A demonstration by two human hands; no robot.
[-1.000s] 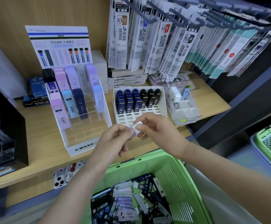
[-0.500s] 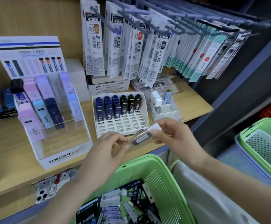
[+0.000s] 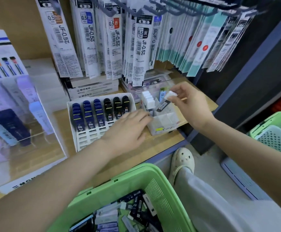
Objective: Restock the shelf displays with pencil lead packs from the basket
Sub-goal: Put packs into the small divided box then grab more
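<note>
My right hand pinches a white-capped, dark pencil lead pack by its cap, tilted over the clear divided display box on the shelf. Its lower end sits inside a compartment, beside several white-capped packs standing there. My left hand lies flat with straight fingers against the box's left side, over the white slotted tray of blue and black lead cases. The green basket below holds several loose lead packs.
A large MONO display with pastel cases stands at the left. Refill packets hang on hooks above the shelf. MONO boxes sit behind the tray. More baskets are stacked at the right. A foot in a white clog stands on the floor.
My right hand carried the pack from in front of me up to the clear box and tipped it in. My left hand let go and moved to the box's side. The view shifted right.
</note>
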